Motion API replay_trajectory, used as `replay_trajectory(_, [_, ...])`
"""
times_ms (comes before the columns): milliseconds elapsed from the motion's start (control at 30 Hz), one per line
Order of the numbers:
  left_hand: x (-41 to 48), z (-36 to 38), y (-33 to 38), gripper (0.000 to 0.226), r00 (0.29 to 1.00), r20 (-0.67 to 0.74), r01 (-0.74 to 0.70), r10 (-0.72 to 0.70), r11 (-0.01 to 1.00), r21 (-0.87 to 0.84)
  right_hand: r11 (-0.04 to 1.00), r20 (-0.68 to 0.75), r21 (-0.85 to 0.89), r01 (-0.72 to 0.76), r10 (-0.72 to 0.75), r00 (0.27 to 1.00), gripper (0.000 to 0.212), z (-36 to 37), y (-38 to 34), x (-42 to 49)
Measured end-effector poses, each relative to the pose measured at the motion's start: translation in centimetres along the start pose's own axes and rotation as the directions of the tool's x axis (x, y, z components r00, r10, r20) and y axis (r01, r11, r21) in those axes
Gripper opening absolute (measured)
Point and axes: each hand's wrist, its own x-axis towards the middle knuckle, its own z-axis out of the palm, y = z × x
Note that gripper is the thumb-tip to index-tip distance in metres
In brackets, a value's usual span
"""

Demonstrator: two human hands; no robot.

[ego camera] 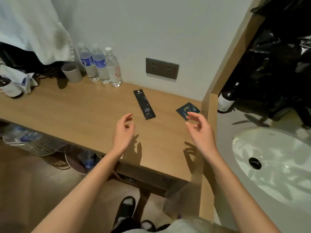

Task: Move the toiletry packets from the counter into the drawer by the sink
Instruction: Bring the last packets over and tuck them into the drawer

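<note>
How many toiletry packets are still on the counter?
2. The long toothbrush packet lies mid-counter ahead of the left hand; the small square packet lies near the right wall, just beyond the right hand. None visibly hidden.

The table (pixel 80 113) looks like smooth, matt pale wood. The toothbrush packet (pixel 144 104) is dark, slightly glossy film; the water bottles (pixel 99 64) are clear plastic, the sink (pixel 276 158) glossy white ceramic

Toothbrush packet (pixel 144 104) lies on counter (pixel 70 111), left of square packet (pixel 187 110).
</note>
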Motion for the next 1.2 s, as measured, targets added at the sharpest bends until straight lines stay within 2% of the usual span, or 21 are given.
replay_trajectory(167, [9.2, 1.3, -2.0, 0.053, 0.956, 0.267, -0.205, 0.123, 0.93, 0.304, 0.985, -0.088, -0.144, -0.093, 0.081, 0.993, 0.037, 3.3, 1.9, 6.6])
replay_trajectory(300, [15.6, 3.0, -2.3, 0.061, 0.831, 0.508, -0.459, 0.228, 0.797, 0.392, 0.943, -0.096, -0.25, -0.221, 0.202, 0.975, 0.043, 5.2, 4.5, 11.3])
replay_trajectory(333, [17.0, 3.4, -2.3, 0.063, 0.79, 0.569, -0.513, 0.229, 0.755, 0.408, 0.93, -0.104, -0.268, -0.249, 0.229, 0.968, 0.044, 5.5, 5.3, 12.4])
replay_trajectory(433, [21.1, 5.1, -2.9, 0.073, 0.673, 0.731, -0.633, 0.111, 0.598, 0.492, 0.888, -0.122, -0.318, -0.333, 0.31, 0.943, 0.049, 6.4, 7.3, 15.4])
replay_trajectory(567, [25.3, 7.4, -4.7, 0.082, 0.58, 0.81, -0.772, 0.08, 0.37, 0.517, 0.811, -0.107, -0.467, -0.353, 0.344, 0.933, 0.061, 6.8, 9.9, 18.8])
replay_trajectory(667, [27.4, 8.8, -5.5, 0.086, 0.518, 0.854, -0.839, 0.054, 0.23, 0.494, 0.763, -0.092, -0.497, -0.413, 0.427, 0.9, 0.073, 6.9, 12.2, 20.9])
replay_trajectory(900, [29.4, 9.8, -5.6, 0.08, 0.461, 0.874, -0.884, 0.152, 0.166, 0.437, 0.634, -0.096, -0.585, -0.506, 0.565, 0.819, 0.088, 6.9, 14.2, 23.2])
replay_trajectory(1033, [29.9, 10.2, -5.5, 0.075, 0.423, 0.897, -0.901, 0.13, 0.167, 0.401, 0.615, -0.155, -0.579, -0.536, 0.562, 0.813, 0.094, 7.2, 13.8, 23.2])
replay_trajectory(1133, [29.8, 10.5, -5.4, 0.069, 0.423, 0.9, -0.897, 0.106, 0.191, 0.399, 0.606, -0.194, -0.567, -0.558, 0.56, 0.805, 0.1, 7.8, 13.5, 22.8])
replay_trajectory(1200, [29.4, 10.7, -5.6, 0.063, 0.444, 0.886, -0.886, 0.131, 0.208, 0.414, 0.607, -0.241, -0.553, -0.571, 0.539, 0.807, 0.095, 8.3, 13.4, 22.4])
